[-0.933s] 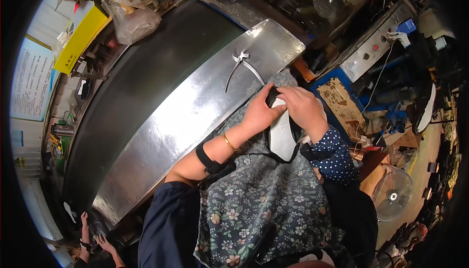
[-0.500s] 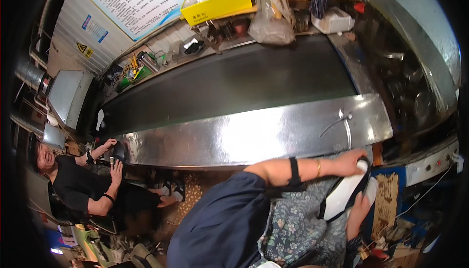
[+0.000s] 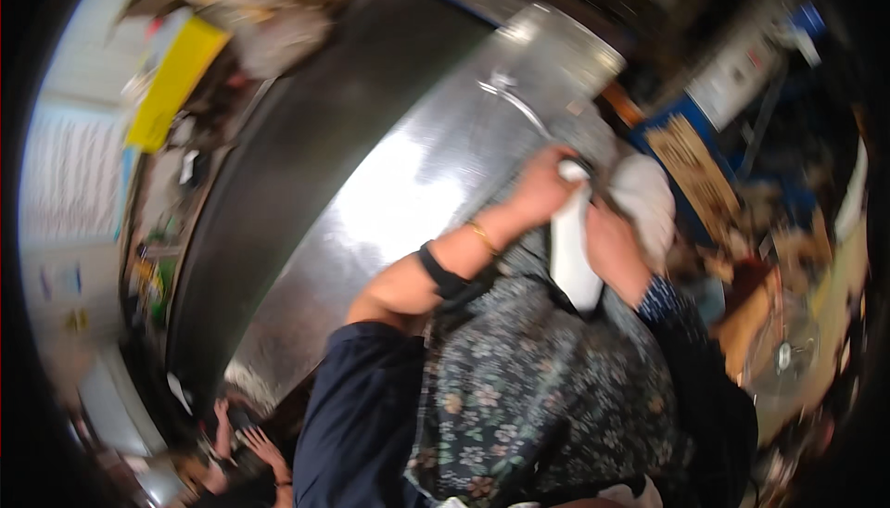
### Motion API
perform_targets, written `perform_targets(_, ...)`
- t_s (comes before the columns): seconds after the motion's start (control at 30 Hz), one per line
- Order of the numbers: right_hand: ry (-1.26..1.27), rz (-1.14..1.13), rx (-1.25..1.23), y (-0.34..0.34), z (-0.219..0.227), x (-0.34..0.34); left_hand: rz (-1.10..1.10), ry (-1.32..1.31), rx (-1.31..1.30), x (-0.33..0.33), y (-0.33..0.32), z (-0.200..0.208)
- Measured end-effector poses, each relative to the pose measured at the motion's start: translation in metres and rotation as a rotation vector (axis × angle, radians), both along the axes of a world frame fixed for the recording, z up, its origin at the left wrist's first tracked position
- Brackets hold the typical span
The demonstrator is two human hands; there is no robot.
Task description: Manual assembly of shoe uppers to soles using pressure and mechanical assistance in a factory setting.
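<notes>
A shoe (image 3: 575, 262) with a white sole-shaped face and dark edging lies lengthwise over my lap, on a floral apron (image 3: 519, 397). My left hand (image 3: 542, 185) is closed around its far end, fingers curled at the dark edge. Along its right side, my right hand (image 3: 616, 244) grips the edge, with its fingertips partly hidden behind the shoe. Just beyond the right hand is a pale rounded thing (image 3: 647, 197), too blurred to name.
A long dark conveyor belt (image 3: 287, 128) with a shiny metal ledge (image 3: 408, 174) runs along my left. A thin pale strap (image 3: 519, 105) lies on the ledge. A yellow box (image 3: 176, 86) stands on the far shelf. A co-worker's hand (image 3: 264, 448) shows at lower left.
The view has swung toward my right, so the belt now slants steeply and the co-worker sits lower at the edge. Both hands still hold the shoe, now pointing more toward me.
</notes>
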State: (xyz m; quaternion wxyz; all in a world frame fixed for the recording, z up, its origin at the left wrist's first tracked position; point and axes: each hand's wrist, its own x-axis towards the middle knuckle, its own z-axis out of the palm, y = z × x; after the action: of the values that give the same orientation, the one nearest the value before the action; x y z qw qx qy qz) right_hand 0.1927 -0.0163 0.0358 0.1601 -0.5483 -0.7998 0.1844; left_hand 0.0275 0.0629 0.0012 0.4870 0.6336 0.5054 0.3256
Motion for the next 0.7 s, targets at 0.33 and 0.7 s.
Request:
perform_targets(0.33, 0.532, -0.187, -0.406, -0.046, -0.016, 0.019, -0.019, -0.314, -0.414, 0.002, -0.014, 0.019)
perform_targets(0.7, 0.494, -0.316, -0.567, 0.021, -0.014, 0.017, -0.131, -0.45, -0.467, -0.02, -0.014, 0.034)
